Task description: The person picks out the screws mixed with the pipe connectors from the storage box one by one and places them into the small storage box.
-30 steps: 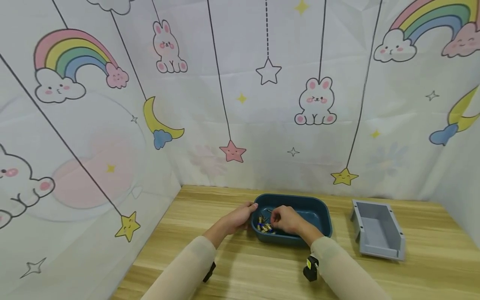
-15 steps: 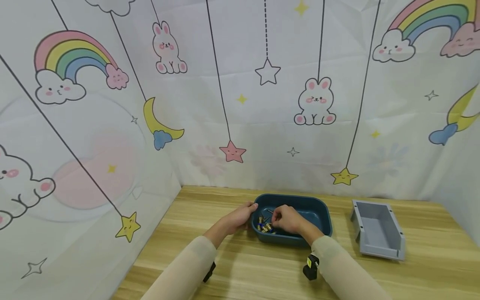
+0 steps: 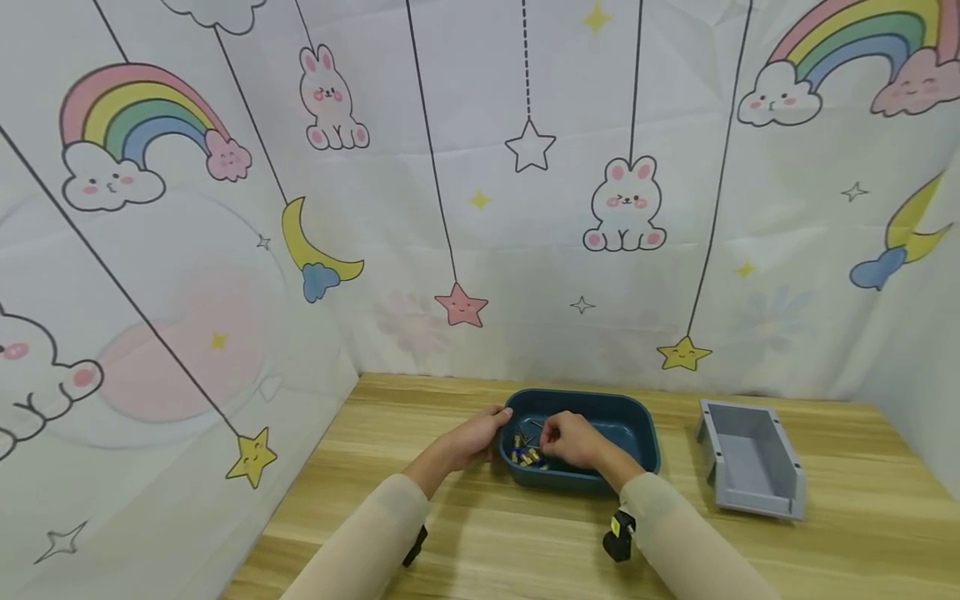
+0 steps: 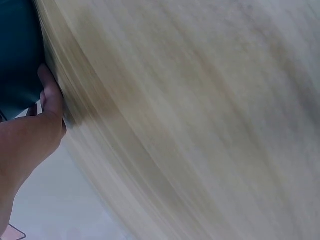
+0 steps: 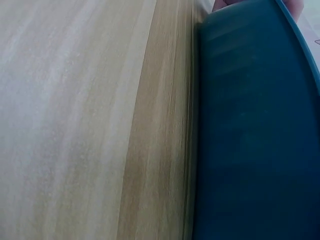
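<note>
A dark blue rectangular basin [image 3: 628, 429] stands on the table in the head view. My left hand [image 3: 474, 435] grips its left end, thumb over the rim and fingers against the outer wall; the left wrist view shows this hand [image 4: 52, 102] beside the wall too. Several small brass-coloured pieces [image 3: 529, 457], some with blue parts, lie in the basin's left end along with thin metal pins. My right hand [image 3: 573, 439] reaches inside, its curled fingertips down at these pieces. What sits between those fingertips is hidden. In the right wrist view the basin's outer wall [image 5: 255, 125] fills the right side.
A grey open-fronted plastic bin [image 3: 753, 462] stands to the right of the basin. The wood-grain table [image 3: 525, 542] ends at the back against a white cloth [image 3: 540, 333] printed with rabbits, stars and rainbows. Another stretch of cloth hangs on the left.
The head view has shifted slightly. My left hand keeps its hold on the basin, and my right fingers make only small movements among the brass pieces.
</note>
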Action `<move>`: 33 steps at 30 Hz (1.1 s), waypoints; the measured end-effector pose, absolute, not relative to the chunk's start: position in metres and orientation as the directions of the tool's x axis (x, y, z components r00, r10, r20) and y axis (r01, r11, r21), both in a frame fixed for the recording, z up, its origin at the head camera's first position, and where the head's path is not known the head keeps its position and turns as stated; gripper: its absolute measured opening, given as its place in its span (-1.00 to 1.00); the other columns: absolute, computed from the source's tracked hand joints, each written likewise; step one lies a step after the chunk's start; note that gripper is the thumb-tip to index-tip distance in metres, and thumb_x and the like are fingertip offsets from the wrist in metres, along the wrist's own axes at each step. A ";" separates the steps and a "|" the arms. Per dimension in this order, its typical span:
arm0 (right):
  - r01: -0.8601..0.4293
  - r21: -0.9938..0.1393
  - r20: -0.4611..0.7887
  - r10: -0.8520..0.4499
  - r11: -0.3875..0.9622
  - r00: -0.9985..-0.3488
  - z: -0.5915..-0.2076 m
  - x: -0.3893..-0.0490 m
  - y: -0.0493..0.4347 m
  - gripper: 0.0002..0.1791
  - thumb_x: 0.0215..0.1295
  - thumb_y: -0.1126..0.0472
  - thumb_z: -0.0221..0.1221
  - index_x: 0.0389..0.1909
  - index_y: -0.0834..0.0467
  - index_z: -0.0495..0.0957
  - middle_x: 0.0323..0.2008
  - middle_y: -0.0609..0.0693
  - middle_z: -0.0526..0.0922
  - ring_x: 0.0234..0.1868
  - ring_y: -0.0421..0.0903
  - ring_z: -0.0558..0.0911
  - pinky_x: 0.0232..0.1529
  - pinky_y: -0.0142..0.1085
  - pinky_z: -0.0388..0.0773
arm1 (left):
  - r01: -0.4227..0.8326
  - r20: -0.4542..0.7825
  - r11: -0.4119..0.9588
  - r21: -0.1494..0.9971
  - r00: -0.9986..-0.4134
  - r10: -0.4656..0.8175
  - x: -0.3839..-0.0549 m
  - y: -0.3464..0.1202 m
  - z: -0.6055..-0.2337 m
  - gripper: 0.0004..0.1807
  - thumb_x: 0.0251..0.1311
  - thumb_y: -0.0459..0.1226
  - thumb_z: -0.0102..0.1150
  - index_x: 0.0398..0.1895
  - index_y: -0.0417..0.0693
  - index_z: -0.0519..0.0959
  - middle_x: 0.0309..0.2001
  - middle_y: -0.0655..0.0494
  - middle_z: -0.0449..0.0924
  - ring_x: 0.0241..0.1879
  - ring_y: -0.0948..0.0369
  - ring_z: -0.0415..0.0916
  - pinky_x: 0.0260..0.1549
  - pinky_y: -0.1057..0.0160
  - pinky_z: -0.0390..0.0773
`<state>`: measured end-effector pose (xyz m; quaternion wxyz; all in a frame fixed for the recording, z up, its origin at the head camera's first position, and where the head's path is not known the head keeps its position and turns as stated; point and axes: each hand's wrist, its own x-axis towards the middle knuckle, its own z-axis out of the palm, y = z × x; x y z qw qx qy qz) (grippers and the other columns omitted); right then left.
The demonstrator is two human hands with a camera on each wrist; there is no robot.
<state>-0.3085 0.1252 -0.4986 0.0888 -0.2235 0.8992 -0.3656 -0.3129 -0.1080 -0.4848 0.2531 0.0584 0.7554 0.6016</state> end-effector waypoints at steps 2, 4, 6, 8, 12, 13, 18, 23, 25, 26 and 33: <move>-0.348 -0.693 0.006 -0.477 0.632 -0.879 -0.498 -0.309 0.123 -0.86 0.37 0.38 0.33 -0.38 0.13 0.67 -0.43 -0.12 0.64 -0.41 -0.18 0.54 -0.29 -0.23 0.53 | -0.216 -0.312 0.273 0.937 -0.868 0.386 -0.313 -0.110 -0.485 -0.34 0.70 0.03 -0.16 0.59 -0.23 0.20 0.30 -0.17 0.43 0.08 0.03 0.46 -0.17 0.11 0.47; -0.366 -0.687 0.019 -0.488 0.628 -0.873 -0.496 -0.309 0.121 -0.86 0.35 0.38 0.33 -0.40 0.13 0.67 -0.44 -0.13 0.64 -0.43 -0.18 0.53 -0.30 -0.23 0.53 | -0.218 -0.312 0.271 0.938 -0.870 0.381 -0.313 -0.111 -0.485 -0.35 0.70 0.03 -0.15 0.59 -0.24 0.20 0.33 -0.19 0.41 0.14 0.00 0.45 -0.12 0.09 0.50; -0.373 -0.685 0.021 -0.494 0.625 -0.869 -0.495 -0.310 0.120 -0.85 0.35 0.38 0.33 -0.40 0.12 0.67 -0.45 -0.14 0.64 -0.43 -0.19 0.53 -0.29 -0.24 0.52 | -0.218 -0.310 0.267 0.939 -0.872 0.378 -0.314 -0.112 -0.485 -0.35 0.70 0.02 -0.14 0.58 -0.24 0.22 0.35 -0.19 0.40 0.18 0.00 0.44 -0.09 0.07 0.53; -0.370 -0.687 0.022 -0.491 0.625 -0.871 -0.494 -0.311 0.120 -0.85 0.34 0.39 0.33 -0.42 0.12 0.67 -0.46 -0.14 0.64 -0.44 -0.19 0.53 -0.29 -0.23 0.53 | -0.220 -0.309 0.261 0.940 -0.872 0.379 -0.314 -0.112 -0.485 -0.36 0.69 0.02 -0.13 0.57 -0.23 0.23 0.34 -0.19 0.41 0.18 0.00 0.44 -0.08 0.08 0.54; -0.367 -0.687 0.020 -0.489 0.627 -0.872 -0.492 -0.312 0.120 -0.84 0.35 0.40 0.32 -0.41 0.12 0.67 -0.46 -0.14 0.64 -0.44 -0.19 0.53 -0.29 -0.23 0.53 | -0.224 -0.311 0.257 0.940 -0.874 0.375 -0.315 -0.110 -0.486 -0.39 0.69 0.01 -0.13 0.54 -0.22 0.26 0.32 -0.16 0.42 0.16 0.02 0.44 -0.12 0.11 0.52; -0.366 -0.689 0.021 -0.487 0.626 -0.873 -0.492 -0.312 0.121 -0.85 0.35 0.40 0.32 -0.41 0.13 0.67 -0.46 -0.13 0.64 -0.43 -0.18 0.53 -0.29 -0.23 0.53 | -0.227 -0.313 0.257 0.939 -0.875 0.371 -0.315 -0.110 -0.486 -0.39 0.68 0.01 -0.12 0.53 -0.21 0.28 0.31 -0.16 0.43 0.14 0.03 0.45 -0.13 0.12 0.52; -0.356 -0.695 0.016 -0.482 0.625 -0.876 -0.491 -0.312 0.123 -0.85 0.36 0.39 0.32 -0.40 0.13 0.68 -0.44 -0.12 0.65 -0.42 -0.17 0.55 -0.27 -0.21 0.54 | -0.246 -0.323 0.238 0.940 -0.868 0.377 -0.316 -0.107 -0.488 -0.41 0.68 -0.01 -0.13 0.53 -0.22 0.27 0.23 -0.13 0.49 0.00 0.10 0.51 -0.20 0.19 0.54; -0.376 -0.675 0.030 -0.486 0.635 -0.873 -0.487 -0.312 0.126 -0.84 0.36 0.39 0.33 -0.41 0.11 0.67 -0.45 -0.14 0.64 -0.43 -0.18 0.55 -0.28 -0.21 0.55 | -0.278 -0.334 0.192 0.941 -0.848 0.412 -0.316 -0.105 -0.488 -0.39 0.69 -0.02 -0.16 0.57 -0.22 0.18 0.13 -0.13 0.54 -0.15 0.15 0.59 -0.25 0.24 0.60; -0.381 -0.674 0.032 -0.490 0.633 -0.871 -0.484 -0.311 0.126 -0.84 0.37 0.38 0.32 -0.41 0.11 0.67 -0.45 -0.15 0.64 -0.43 -0.18 0.55 -0.28 -0.21 0.54 | -0.275 -0.335 0.200 0.940 -0.846 0.414 -0.316 -0.105 -0.488 -0.38 0.69 -0.02 -0.16 0.58 -0.22 0.18 0.08 -0.09 0.57 -0.20 0.18 0.60 -0.27 0.25 0.60; -0.384 -0.671 0.032 -0.493 0.634 -0.870 -0.483 -0.310 0.127 -0.84 0.38 0.38 0.32 -0.40 0.10 0.67 -0.45 -0.15 0.64 -0.43 -0.18 0.55 -0.27 -0.21 0.54 | -0.275 -0.337 0.205 0.939 -0.846 0.412 -0.316 -0.105 -0.488 -0.38 0.69 -0.02 -0.16 0.58 -0.21 0.18 0.05 -0.07 0.58 -0.22 0.19 0.60 -0.28 0.26 0.60; -0.429 -0.644 0.062 -0.515 0.633 -0.855 -0.472 -0.303 0.130 -0.84 0.40 0.37 0.30 -0.38 0.09 0.65 -0.45 -0.16 0.62 -0.44 -0.19 0.54 -0.29 -0.21 0.53 | -0.267 -0.337 0.220 0.938 -0.847 0.411 -0.317 -0.104 -0.488 -0.40 0.69 -0.02 -0.17 0.56 -0.21 0.19 -0.10 0.01 0.61 -0.32 0.24 0.59 -0.31 0.28 0.58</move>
